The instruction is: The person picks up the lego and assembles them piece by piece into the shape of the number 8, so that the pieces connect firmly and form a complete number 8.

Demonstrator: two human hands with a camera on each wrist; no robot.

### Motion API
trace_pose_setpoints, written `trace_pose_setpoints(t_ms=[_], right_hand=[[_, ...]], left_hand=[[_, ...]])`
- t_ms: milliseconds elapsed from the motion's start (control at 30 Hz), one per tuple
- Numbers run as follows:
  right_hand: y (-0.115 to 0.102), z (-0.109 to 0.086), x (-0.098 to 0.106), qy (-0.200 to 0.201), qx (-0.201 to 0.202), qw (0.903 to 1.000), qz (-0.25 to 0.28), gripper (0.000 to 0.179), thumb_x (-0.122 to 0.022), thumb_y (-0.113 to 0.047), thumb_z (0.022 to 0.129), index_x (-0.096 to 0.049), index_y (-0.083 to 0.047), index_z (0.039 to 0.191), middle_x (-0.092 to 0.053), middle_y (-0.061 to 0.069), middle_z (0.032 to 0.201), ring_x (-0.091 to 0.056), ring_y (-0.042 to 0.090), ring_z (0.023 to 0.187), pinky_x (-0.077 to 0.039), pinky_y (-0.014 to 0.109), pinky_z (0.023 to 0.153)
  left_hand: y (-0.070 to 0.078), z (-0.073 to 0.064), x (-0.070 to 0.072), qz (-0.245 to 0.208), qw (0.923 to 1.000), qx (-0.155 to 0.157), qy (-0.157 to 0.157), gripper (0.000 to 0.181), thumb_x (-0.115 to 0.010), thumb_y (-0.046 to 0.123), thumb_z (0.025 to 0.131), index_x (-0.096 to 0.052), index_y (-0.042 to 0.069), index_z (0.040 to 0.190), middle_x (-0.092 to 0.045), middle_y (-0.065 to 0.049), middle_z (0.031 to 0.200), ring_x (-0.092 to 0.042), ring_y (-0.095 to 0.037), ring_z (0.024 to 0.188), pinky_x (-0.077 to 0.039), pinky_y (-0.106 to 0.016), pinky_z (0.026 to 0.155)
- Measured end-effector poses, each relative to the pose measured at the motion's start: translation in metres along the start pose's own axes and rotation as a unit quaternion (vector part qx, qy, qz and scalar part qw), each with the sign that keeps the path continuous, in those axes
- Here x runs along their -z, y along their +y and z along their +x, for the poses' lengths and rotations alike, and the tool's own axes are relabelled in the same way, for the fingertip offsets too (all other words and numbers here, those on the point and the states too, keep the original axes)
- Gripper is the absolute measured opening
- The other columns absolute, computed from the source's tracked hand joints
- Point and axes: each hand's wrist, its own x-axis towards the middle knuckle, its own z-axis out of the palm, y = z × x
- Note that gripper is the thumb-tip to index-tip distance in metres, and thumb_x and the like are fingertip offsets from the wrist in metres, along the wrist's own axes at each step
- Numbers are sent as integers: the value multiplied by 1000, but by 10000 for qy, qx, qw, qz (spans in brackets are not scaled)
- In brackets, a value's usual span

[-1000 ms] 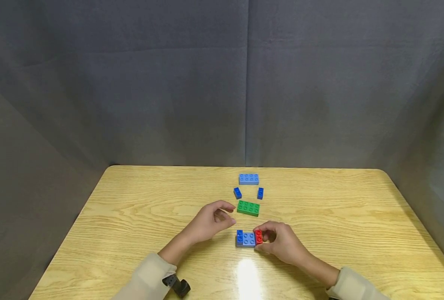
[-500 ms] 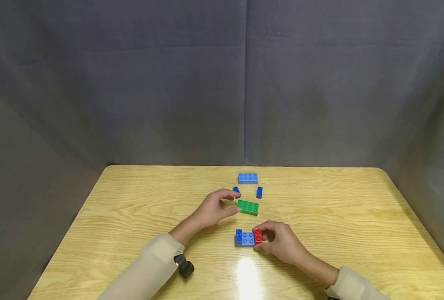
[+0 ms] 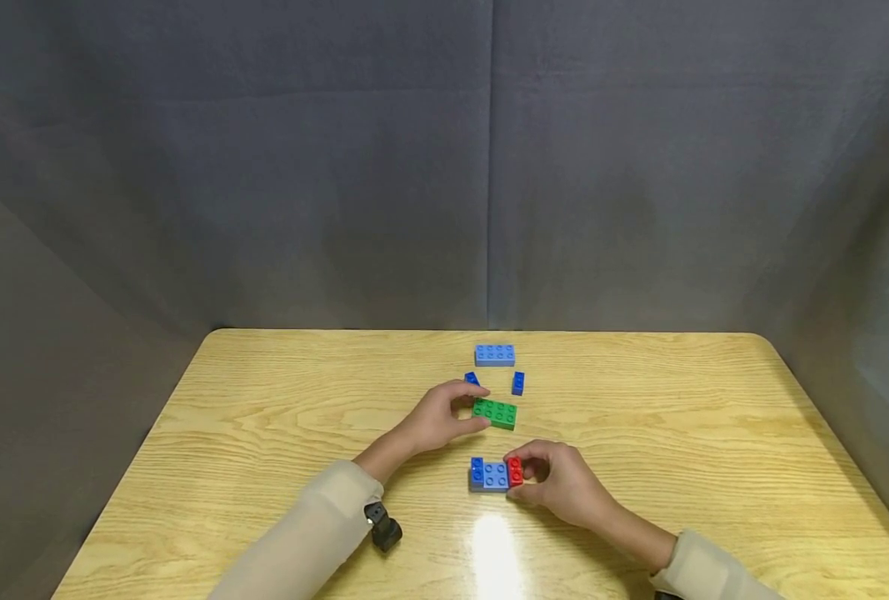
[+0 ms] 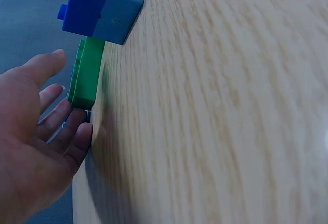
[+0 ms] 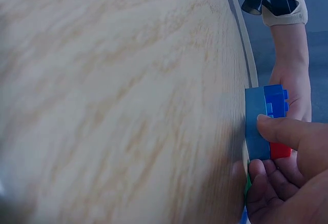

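Note:
A light blue toy building brick (image 3: 496,476) lies near the front of the table, with a small dark blue brick (image 3: 477,472) on its left end and a small red brick (image 3: 515,471) on its right end. My right hand (image 3: 570,487) pinches this stack at the red end; in the right wrist view the thumb presses the light blue side. Further back, a green eight-stud brick (image 3: 501,414) lies on the table. My left hand (image 3: 439,421) reaches around its left end, thumb in front and fingers behind, spread apart; the left wrist view shows the thumb short of the green brick (image 4: 88,75).
Behind the green brick are two small dark blue bricks (image 3: 518,383), the left one partly covered by my left fingers. Another light blue brick (image 3: 495,356) sits near the back edge. A grey curtain (image 3: 354,208) hangs behind the wooden table (image 3: 264,392).
My left hand has moved away from me and to the right, from beside the green brick to around its left end. The right hand keeps its hold on the stack.

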Motion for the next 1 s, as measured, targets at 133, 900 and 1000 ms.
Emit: trace_pose_setpoints(t_ms=[133, 900, 1000], right_hand=[[0, 0, 0, 9, -5, 10000, -2, 34, -83, -9, 67, -69, -15, 98, -62, -7, 83, -55, 13, 72, -46, 22, 58], [3, 0, -4, -17, 11, 10000, 33, 34, -84, -12, 67, -69, -16, 98, -63, -8, 84, -57, 16, 75, -47, 22, 61], [3, 1, -4, -14, 24, 10000, 17, 34, -84, -14, 67, -69, -16, 98, -62, -8, 84, -56, 16, 75, -46, 22, 61]], left_hand=[[-1, 2, -3, 166, 9999, 24, -23, 45, -74, 19, 81, -60, 6, 122, -60, -3, 115, -56, -15, 103, -44, -32, 95], [-5, 4, -11, 925, 9945, 467, 120, 41, -76, 20, 80, -63, 12, 118, -56, 4, 101, -52, -11, 90, -46, -24, 81], [-6, 3, -11, 915, 9944, 504, 160, 38, -75, 20, 80, -64, 12, 116, -57, 3, 101, -52, -10, 90, -46, -24, 81]])
